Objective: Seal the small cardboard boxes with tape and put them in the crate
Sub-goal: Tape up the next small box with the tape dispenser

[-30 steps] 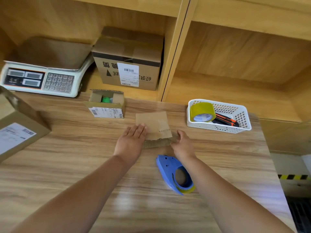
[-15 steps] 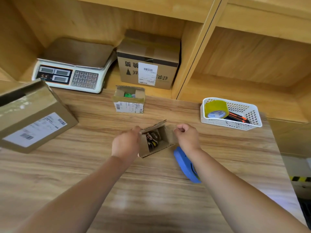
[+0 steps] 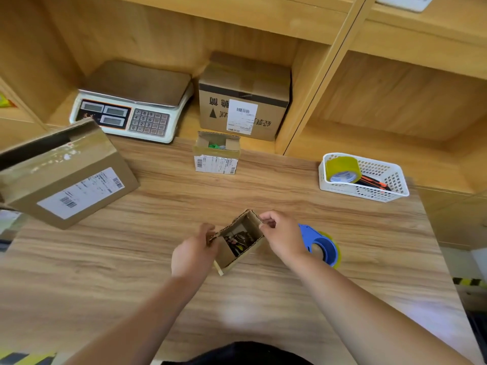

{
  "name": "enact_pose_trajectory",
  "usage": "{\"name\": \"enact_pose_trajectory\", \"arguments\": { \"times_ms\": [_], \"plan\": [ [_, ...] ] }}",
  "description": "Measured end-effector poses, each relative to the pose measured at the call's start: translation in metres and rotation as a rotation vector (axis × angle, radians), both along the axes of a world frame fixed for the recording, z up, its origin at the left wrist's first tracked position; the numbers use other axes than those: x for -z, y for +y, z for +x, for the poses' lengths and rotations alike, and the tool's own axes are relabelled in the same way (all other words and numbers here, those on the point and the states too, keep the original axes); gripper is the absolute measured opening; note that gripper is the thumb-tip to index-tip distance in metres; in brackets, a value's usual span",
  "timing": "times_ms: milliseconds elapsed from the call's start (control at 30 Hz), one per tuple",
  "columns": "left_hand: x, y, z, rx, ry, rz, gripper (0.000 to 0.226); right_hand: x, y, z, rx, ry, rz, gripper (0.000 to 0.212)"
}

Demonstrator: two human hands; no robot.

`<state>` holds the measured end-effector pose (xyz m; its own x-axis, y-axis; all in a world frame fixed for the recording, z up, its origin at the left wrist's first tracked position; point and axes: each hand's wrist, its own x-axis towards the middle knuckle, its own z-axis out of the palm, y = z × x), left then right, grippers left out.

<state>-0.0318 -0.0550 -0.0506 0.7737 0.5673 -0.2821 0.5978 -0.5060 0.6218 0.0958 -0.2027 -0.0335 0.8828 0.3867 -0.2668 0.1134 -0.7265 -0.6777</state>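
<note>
At the left edge of the frame a big box [image 3: 66, 177] lies tilted with its mouth open. Nothing shows whether it serves as the crate. At upper left a scale [image 3: 131, 106] sits back on the shelf, out of your way. At upper centre a second box [image 3: 216, 154] waits on the table [image 3: 105, 272] with its flaps up, not yet sealed.

At lower centre your left hand [image 3: 193, 252] pinches the left flap of the box [image 3: 237, 241], fingers curled on the cardboard. Your right hand [image 3: 283, 237] pinches the upper right flap the same way. You hold it open and tipped toward you, probably so both flaps can fold down over the small dark contents.

Just right of that hand the dispenser [image 3: 322, 246] lies on the table, close by for taping. At the right a basket [image 3: 395, 185] keeps a spare roll [image 3: 342, 169].
</note>
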Motion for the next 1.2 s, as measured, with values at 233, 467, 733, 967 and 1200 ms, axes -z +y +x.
{"name": "enact_pose_trajectory", "arguments": {
  "times_ms": [233, 467, 733, 967, 1200],
  "plan": [
    [0.007, -0.015, -0.010, 0.040, 0.026, -0.074, 0.120, -0.010, 0.004, 0.000, -0.019, -0.082, -0.079, 0.021],
    [0.012, -0.014, -0.015, 0.027, 0.040, -0.004, 0.065, -0.004, 0.010, -0.021, -0.118, -0.202, -0.200, 0.026],
    [0.013, -0.011, -0.014, -0.085, -0.042, -0.087, 0.040, 0.002, 0.010, -0.038, -0.441, -0.454, -0.437, 0.028],
    [0.009, -0.011, -0.016, 0.141, -0.197, -0.033, 0.049, 0.004, 0.001, -0.039, -0.503, -0.499, -0.414, 0.031],
    [0.013, -0.011, -0.020, 0.288, -0.266, -0.022, 0.065, 0.011, -0.021, -0.040, -0.115, -0.473, -0.156, 0.037]
  ]
}}
